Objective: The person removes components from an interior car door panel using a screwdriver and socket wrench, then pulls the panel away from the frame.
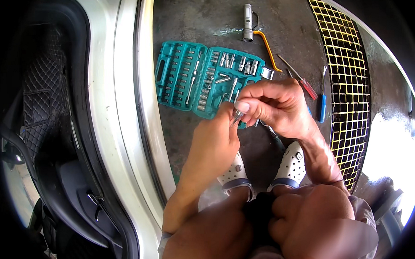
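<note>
Both of my hands meet over a small metal piece (237,114), like a socket or bit, partly hidden by fingers. My right hand (277,111) pinches it between thumb and forefinger. My left hand (215,142) grips it from below and left, its fingers largely hidden. Just beyond them lies an open teal socket case (190,107) holding several sockets and bits on the floor (203,17). A tool with a dark handle (275,141) lies beneath my right hand, partly covered.
A white car sill (123,86) and open doorway run along the left. A metal flashlight (247,23), yellow bent tool (268,47), red screwdriver (309,88) and blue-handled tool (322,108) lie beyond, beside a yellow grate (343,79). My white clogs (288,165) are below my hands.
</note>
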Demonstrator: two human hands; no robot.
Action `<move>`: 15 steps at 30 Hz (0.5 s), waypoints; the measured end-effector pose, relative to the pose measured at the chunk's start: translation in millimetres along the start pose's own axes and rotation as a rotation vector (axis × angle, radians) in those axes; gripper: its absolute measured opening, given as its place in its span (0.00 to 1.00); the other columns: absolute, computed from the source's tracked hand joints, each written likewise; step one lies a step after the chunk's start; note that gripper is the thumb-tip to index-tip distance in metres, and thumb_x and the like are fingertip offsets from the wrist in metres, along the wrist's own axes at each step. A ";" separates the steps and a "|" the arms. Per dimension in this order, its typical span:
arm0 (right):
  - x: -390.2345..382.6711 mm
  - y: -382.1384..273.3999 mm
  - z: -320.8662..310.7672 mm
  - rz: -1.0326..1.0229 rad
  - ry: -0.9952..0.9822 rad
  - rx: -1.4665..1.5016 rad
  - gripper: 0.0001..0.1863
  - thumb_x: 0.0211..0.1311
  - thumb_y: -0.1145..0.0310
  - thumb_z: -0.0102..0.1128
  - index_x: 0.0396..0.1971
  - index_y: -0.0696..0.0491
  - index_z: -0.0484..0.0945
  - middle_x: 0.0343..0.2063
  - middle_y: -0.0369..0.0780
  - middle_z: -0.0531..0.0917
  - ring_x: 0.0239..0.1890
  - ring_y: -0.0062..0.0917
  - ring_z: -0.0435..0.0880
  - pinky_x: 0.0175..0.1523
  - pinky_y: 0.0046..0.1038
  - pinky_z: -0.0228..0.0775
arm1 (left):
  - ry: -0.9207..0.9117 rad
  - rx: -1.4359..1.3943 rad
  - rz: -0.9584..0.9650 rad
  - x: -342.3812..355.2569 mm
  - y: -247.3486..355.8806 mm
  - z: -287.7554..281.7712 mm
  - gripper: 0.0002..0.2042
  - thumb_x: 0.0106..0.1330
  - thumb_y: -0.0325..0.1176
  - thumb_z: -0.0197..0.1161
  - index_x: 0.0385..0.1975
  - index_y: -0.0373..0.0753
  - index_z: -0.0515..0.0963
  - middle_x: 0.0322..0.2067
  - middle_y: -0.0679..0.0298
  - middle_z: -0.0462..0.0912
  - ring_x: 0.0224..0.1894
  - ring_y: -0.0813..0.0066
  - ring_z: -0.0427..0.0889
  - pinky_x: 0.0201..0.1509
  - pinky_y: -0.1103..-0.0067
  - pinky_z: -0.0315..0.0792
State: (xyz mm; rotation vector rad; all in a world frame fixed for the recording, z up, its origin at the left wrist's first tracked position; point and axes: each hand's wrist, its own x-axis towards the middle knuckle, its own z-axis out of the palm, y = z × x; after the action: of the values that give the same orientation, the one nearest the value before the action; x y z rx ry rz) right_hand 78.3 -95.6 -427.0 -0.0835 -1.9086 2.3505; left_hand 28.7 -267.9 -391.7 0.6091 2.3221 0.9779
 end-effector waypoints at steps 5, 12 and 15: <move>0.3 3.1 9.1 -0.087 0.068 -0.227 0.08 0.64 0.69 0.72 0.37 0.58 0.87 0.25 0.39 0.88 0.27 0.19 0.88 0.32 0.22 0.79 | -0.012 0.039 -0.047 6.1 -2.6 -1.4 0.07 0.74 0.25 0.54 0.46 0.29 0.76 0.30 0.44 0.85 0.35 0.44 0.87 0.37 0.63 0.76; -1.3 13.6 8.2 -0.234 0.143 -0.370 0.09 0.63 0.69 0.71 0.41 0.54 0.88 0.29 0.39 0.88 0.31 0.29 0.88 0.39 0.29 0.80 | 0.057 -0.196 0.083 14.1 -11.1 9.6 0.13 0.74 0.26 0.53 0.54 0.30 0.74 0.33 0.53 0.86 0.27 0.73 0.82 0.32 0.76 0.73; 11.3 17.2 2.0 -0.346 0.126 -0.380 0.08 0.61 0.69 0.73 0.39 0.52 0.89 0.32 0.39 0.87 0.36 0.30 0.87 0.36 0.29 0.79 | 0.138 -0.553 0.231 8.3 -14.3 18.9 0.18 0.78 0.35 0.50 0.60 0.30 0.71 0.33 0.61 0.84 0.25 0.82 0.75 0.28 0.83 0.69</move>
State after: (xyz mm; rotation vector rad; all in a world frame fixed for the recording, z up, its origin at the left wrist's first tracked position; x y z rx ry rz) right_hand 66.0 -99.6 -443.0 0.0614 -2.0844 1.7100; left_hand 31.7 -262.6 -416.0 0.5947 1.9796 1.7336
